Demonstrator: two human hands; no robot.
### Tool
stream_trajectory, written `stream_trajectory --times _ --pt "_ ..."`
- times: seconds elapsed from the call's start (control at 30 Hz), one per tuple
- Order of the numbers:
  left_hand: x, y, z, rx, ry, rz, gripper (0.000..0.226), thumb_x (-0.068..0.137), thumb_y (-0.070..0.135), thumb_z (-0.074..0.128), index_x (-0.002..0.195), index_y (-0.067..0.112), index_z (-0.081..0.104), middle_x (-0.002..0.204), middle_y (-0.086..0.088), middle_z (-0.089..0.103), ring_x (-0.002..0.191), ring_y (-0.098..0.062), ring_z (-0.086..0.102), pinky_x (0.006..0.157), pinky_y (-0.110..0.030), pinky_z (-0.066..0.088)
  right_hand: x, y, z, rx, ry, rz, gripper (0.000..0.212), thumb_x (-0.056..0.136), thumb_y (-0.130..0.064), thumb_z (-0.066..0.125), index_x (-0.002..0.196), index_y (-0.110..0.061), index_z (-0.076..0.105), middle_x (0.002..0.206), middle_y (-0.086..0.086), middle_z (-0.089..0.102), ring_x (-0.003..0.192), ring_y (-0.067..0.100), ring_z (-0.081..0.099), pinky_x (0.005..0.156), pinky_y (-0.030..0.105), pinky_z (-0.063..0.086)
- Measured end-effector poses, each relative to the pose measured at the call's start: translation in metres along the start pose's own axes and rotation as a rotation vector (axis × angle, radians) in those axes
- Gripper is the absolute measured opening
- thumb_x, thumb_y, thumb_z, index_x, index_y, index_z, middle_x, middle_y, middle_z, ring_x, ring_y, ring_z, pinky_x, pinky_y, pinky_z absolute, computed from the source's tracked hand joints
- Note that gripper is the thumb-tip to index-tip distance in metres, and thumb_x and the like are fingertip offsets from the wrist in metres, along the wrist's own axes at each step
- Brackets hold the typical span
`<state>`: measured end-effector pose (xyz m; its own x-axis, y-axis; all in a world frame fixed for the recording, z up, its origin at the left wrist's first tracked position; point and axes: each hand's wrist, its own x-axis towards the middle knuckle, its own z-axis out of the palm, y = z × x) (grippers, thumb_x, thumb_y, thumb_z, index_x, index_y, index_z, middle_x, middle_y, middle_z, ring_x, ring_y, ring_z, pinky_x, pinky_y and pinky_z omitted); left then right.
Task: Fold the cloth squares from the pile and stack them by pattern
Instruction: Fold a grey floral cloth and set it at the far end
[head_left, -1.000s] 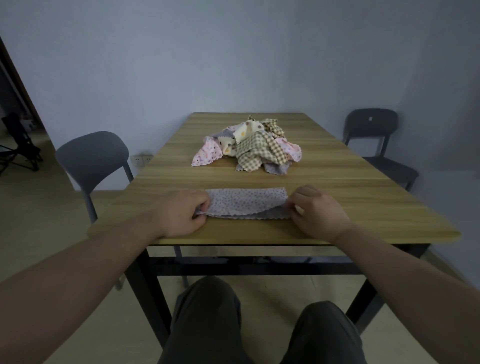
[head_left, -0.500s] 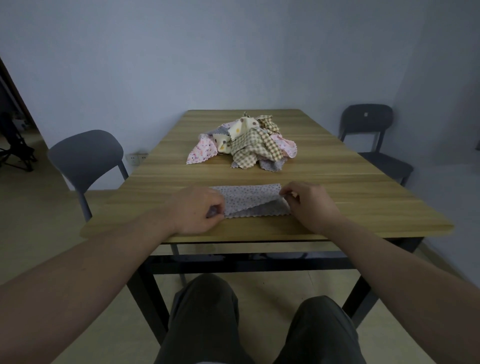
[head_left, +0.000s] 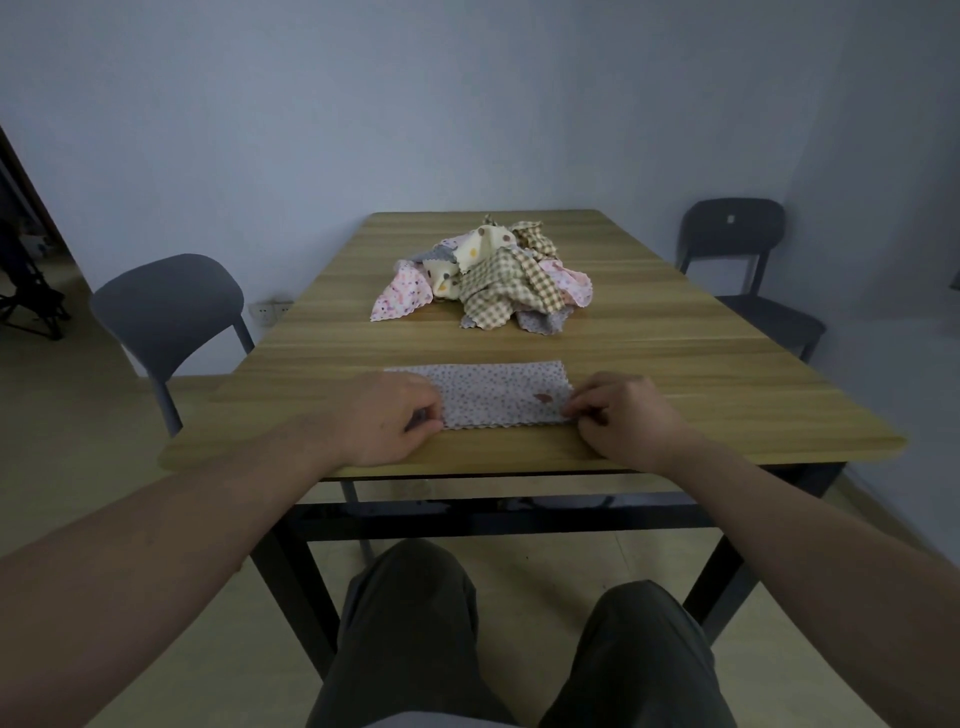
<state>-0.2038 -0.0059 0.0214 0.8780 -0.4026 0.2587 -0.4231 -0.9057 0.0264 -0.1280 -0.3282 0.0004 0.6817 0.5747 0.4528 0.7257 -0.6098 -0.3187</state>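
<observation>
Head camera: your left hand (head_left: 387, 418) pinches the left end of the folded grey dotted cloth (head_left: 498, 392), fingers curled over its edge, and your right hand (head_left: 623, 421) pinches the right end. It lies flat as a strip near the front edge of the wooden table (head_left: 727, 395), the pile of patterned squares (head_left: 488, 280) well behind at mid-table.
</observation>
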Motion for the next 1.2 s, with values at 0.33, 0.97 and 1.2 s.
stream_trajectory --times 0.33,0.97,1.2 --pt "0.035 0.024 0.000 -0.136 0.131 -0.284 0.030 0.106 0.032 0.046 0.125 0.016 0.063 0.121 0.001 0.062 0.111 -0.019 0.056 0.093 -0.039 0.048 0.045 -0.049 0.009 -0.047 -0.019 0.196 0.031 0.100 -0.026 0.050 0.121 -0.018 0.071 0.127 0.001 0.066 0.118 0.024 0.057 0.098 0.039 0.049" --pt "0.034 -0.009 0.027 -0.050 -0.340 -0.523 0.067 0.105 0.059 0.007 0.162 0.027 -0.001 0.170 0.004 -0.004 0.156 -0.023 -0.003 0.124 -0.053 0.000 0.078 -0.044 0.051 -0.200 -0.535 0.363 0.062 0.106 -0.055 0.008 0.162 -0.030 0.006 0.170 -0.003 -0.001 0.156 0.023 -0.004 0.124 0.048 -0.001" --pt "0.026 -0.016 0.026 -0.057 -0.357 -0.553 0.071 0.102 0.064 0.006 0.162 0.027 -0.005 0.170 0.003 -0.010 0.156 -0.024 -0.006 0.124 -0.056 -0.002 0.063 -0.017 0.028 -0.237 -0.531 0.514 0.062 0.104 -0.057 0.007 0.162 -0.033 0.004 0.170 -0.008 -0.002 0.156 0.026 -0.005 0.123 0.056 0.001"
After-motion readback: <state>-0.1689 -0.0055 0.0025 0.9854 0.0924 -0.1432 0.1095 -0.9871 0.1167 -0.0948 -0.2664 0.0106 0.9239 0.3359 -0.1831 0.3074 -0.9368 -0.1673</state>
